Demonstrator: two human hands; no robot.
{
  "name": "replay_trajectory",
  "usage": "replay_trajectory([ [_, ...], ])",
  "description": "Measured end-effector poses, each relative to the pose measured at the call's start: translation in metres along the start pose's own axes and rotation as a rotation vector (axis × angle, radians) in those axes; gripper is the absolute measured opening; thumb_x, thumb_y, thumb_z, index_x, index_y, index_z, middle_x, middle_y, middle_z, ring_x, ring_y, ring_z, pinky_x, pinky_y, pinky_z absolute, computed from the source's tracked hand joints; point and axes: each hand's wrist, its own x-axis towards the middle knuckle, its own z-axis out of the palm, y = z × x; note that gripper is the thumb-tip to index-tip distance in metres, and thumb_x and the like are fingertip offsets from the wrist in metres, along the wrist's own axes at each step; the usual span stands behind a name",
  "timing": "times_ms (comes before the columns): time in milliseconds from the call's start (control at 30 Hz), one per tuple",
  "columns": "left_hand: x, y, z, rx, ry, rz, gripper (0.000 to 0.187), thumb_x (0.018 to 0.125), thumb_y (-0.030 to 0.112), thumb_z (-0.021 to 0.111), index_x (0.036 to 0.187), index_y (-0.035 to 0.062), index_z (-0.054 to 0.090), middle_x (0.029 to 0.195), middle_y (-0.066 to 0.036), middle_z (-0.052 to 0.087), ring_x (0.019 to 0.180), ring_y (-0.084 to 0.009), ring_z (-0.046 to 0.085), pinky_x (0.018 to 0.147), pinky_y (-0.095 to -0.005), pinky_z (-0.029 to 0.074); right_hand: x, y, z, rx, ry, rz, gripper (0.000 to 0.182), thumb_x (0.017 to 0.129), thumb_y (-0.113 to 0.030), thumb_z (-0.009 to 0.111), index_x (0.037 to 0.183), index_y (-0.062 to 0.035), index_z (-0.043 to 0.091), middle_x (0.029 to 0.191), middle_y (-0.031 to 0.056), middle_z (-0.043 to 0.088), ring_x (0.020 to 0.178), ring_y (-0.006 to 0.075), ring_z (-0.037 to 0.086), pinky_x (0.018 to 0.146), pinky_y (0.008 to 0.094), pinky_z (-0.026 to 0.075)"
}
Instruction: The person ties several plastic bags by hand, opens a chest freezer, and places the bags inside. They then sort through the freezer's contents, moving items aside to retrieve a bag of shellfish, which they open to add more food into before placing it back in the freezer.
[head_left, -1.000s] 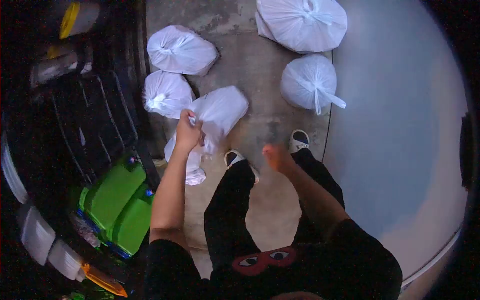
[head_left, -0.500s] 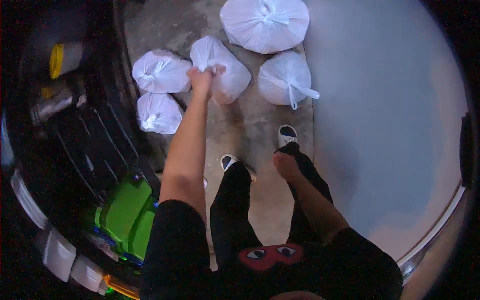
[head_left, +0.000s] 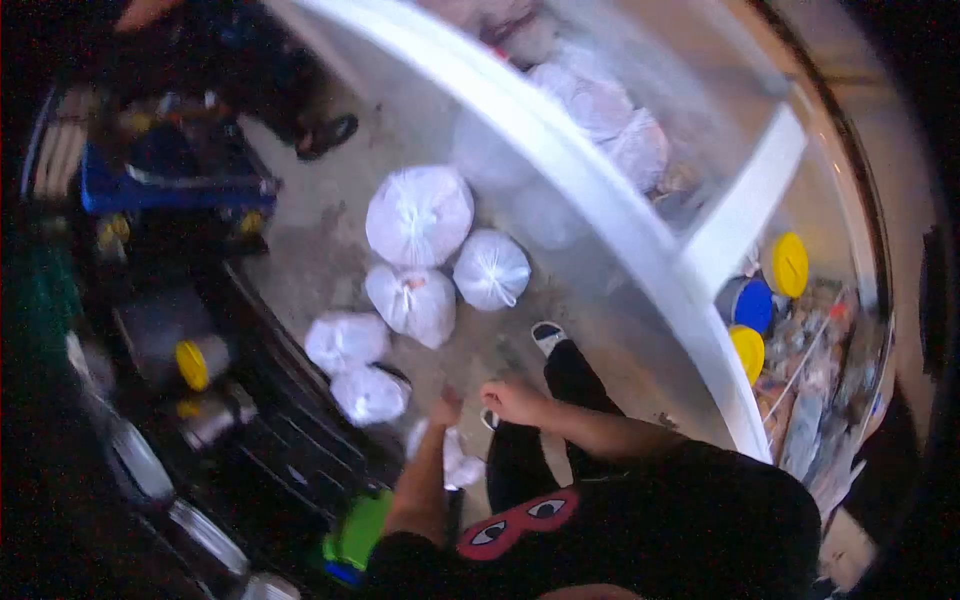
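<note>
My left hand [head_left: 447, 408] hangs low over the floor, and motion blur hides how its fingers are set. Just below it, beside my left forearm, lies a white plastic bag [head_left: 460, 466]. In front of my legs my right hand [head_left: 512, 402] is curled into a loose fist, with nothing visible in it. Ahead on the concrete floor sit several filled, knotted white bags: a large one [head_left: 420, 215], a round one with loose tie ends [head_left: 491, 270], a middle one [head_left: 412, 306], and two at the left, one [head_left: 346, 341] behind the other [head_left: 370, 394].
A large white-framed chest [head_left: 640, 215] curves along the right, holding white bags [head_left: 600, 105] and tubs with yellow [head_left: 789, 265] and blue lids [head_left: 752, 305]. Another person's foot [head_left: 328, 136] and a blue cart [head_left: 170, 185] are at upper left. A green object [head_left: 360, 530] sits lower left.
My left hand has let go of the middle bag and drawn back towards my body. My right hand has come closer to it. The view has turned, bringing the chest's contents into sight.
</note>
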Motion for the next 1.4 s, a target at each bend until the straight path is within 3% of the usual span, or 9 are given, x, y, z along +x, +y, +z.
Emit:
replay_trajectory([
  [133, -0.098, 0.036, -0.054, -0.098, -0.303, -0.184, 0.012, 0.078, 0.022, 0.062, 0.081, 0.0115, 0.066, 0.083, -0.01, 0.067, 0.084, -0.0244, 0.064, 0.078, -0.0385, 0.05, -0.012, -0.111, -0.078, -0.013, 0.117, -0.258, 0.012, 0.082, -0.013, 0.058, 0.091, -0.0055, 0.061, 0.084, 0.0152, 0.06, 0.077, 0.0352, 0.06, 0.068, 0.0421, 0.048],
  [200, -0.094, -0.04, -0.019, -0.462, -0.381, -0.118, 0.026, 0.076, 0.026, 0.067, 0.097, 0.0096, 0.064, 0.083, -0.012, 0.067, 0.087, -0.0282, 0.064, 0.076, -0.0392, 0.05, -0.026, -0.142, -0.13, -0.006, 0.267, -0.412, 0.013, 0.081, -0.013, 0.058, 0.091, -0.0047, 0.06, 0.089, 0.0148, 0.059, 0.082, 0.0343, 0.059, 0.07, 0.0423, 0.048],
  [367, -0.047, -0.036, -0.111, -0.431, -0.225, -0.387, 0.023, 0.081, 0.021, 0.059, 0.101, 0.01, 0.064, 0.077, -0.01, 0.067, 0.072, -0.0224, 0.066, 0.067, -0.0359, 0.052, -0.079, -0.156, -0.251, -0.413, 0.765, -0.521, 0.017, 0.074, -0.008, 0.063, 0.091, -0.0051, 0.059, 0.101, 0.0129, 0.058, 0.096, 0.0343, 0.055, 0.081, 0.045, 0.045],
  [400, -0.044, -0.02, -0.143, -0.34, -0.171, -0.021, 0.027, 0.082, 0.024, 0.056, 0.103, 0.0081, 0.063, 0.081, -0.009, 0.068, 0.072, -0.0212, 0.066, 0.064, -0.0336, 0.051, -0.086, -0.145, -0.259, -0.414, 0.826, -0.455, 0.022, 0.072, -0.007, 0.063, 0.093, -0.0039, 0.059, 0.105, 0.0151, 0.055, 0.1, 0.0357, 0.052, 0.086, 0.0451, 0.043],
  [533, 0.011, 0.066, -0.241, -0.789, -0.001, -0.136, 0.018, 0.083, 0.011, 0.058, 0.098, 0.0004, 0.058, 0.082, -0.008, 0.064, 0.069, -0.0149, 0.061, 0.061, -0.0274, 0.048, -0.115, -0.139, -0.274, -0.488, 0.925, -0.173, 0.031, 0.07, -0.004, 0.064, 0.1, -0.0038, 0.057, 0.119, 0.0187, 0.047, 0.112, 0.0376, 0.045, 0.094, 0.0449, 0.038],
  [600, 0.063, 0.074, -0.276, -0.392, 0.11, 0.053, 0.013, 0.085, 0.011, 0.056, 0.091, -0.001, 0.056, 0.079, -0.008, 0.062, 0.073, -0.0193, 0.061, 0.064, -0.0315, 0.049, -0.115, -0.129, -0.262, -0.426, 0.992, -0.134, 0.033, 0.071, -0.004, 0.064, 0.103, -0.0045, 0.056, 0.123, 0.019, 0.043, 0.114, 0.0378, 0.042, 0.095, 0.0445, 0.037],
  [1000, 0.226, 0.332, -0.51, 0.018, 0.716, 0.796, 0.054, 0.083, 0.024, 0.063, 0.124, -0.0045, 0.041, 0.121, -0.025, 0.047, 0.116, -0.0403, 0.043, 0.099, -0.0444, 0.034, -0.098, -0.116, -0.232, -0.481, 1.13, 0.101, 0.038, 0.073, -0.009, 0.063, 0.109, 0.0006, 0.051, 0.126, 0.0196, 0.042, 0.115, 0.0396, 0.041, 0.099, 0.0449, 0.036],
  [1167, 0.306, 0.388, -0.528, 0.197, 0.709, 0.285, 0.072, 0.082, 0.057, 0.053, 0.138, 0.0153, 0.034, 0.147, -0.019, 0.018, 0.136, -0.0396, 0.015, 0.099, -0.0704, 0.016, -0.095, -0.108, -0.233, -0.534, 1.105, 0.137, 0.041, 0.072, -0.008, 0.064, 0.11, 0.0004, 0.051, 0.127, 0.0199, 0.043, 0.116, 0.0395, 0.042, 0.098, 0.0459, 0.036],
  [1400, 0.342, 0.4, -0.503, 0.43, 0.635, 0.115, 0.08, 0.08, 0.067, 0.046, 0.142, 0.0179, 0.03, 0.151, -0.014, 0.011, 0.139, -0.0368, 0.009, 0.099, -0.0723, 0.012, -0.095, -0.109, -0.235, -0.547, 1.071, 0.162, 0.042, 0.069, -0.006, 0.064, 0.108, 0.0018, 0.052, 0.125, 0.0208, 0.043, 0.114, 0.0403, 0.045, 0.096, 0.0471, 0.039],
])
